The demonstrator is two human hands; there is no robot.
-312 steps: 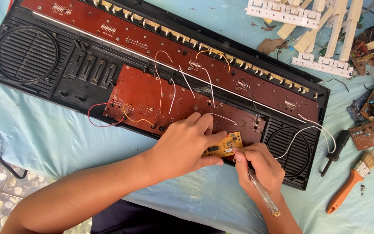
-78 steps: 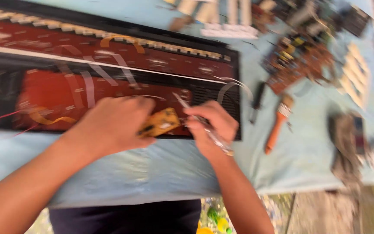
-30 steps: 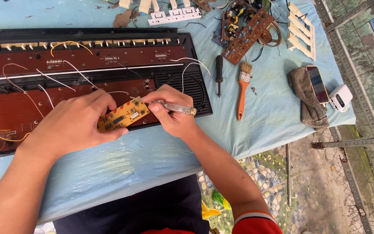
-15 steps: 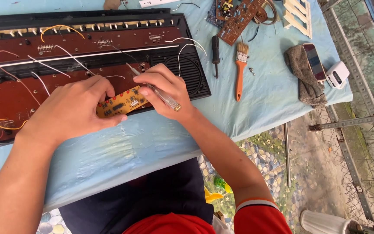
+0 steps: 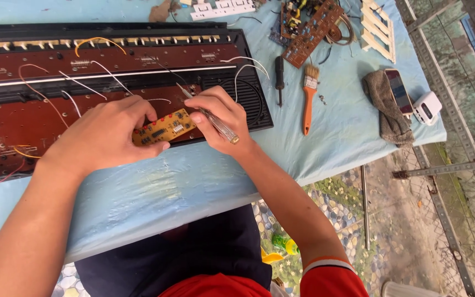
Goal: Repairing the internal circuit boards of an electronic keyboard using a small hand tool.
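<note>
An opened black keyboard case (image 5: 251, 113) lies on the blue-covered table (image 5: 155, 187), its brown circuit boards (image 5: 39, 118) and white wires exposed. My left hand (image 5: 105, 135) grips a small yellow circuit board (image 5: 163, 127) over the case's front right part. My right hand (image 5: 218, 118) holds a clear-handled screwdriver (image 5: 215, 118) like a pen, its tip pointing up-left just above the yellow board.
To the right lie a black screwdriver (image 5: 280, 77), an orange-handled brush (image 5: 308, 102), loose circuit boards (image 5: 309, 25), white key strips (image 5: 377, 27), a grey cloth (image 5: 386, 110) with a phone (image 5: 398, 91) and a small white box (image 5: 427, 107). The table edge drops to a pebbled floor.
The view has swung right and steadied over the table's right end. Both hands stay on the yellow board and screwdriver; the screwdriver tip has shifted slightly.
</note>
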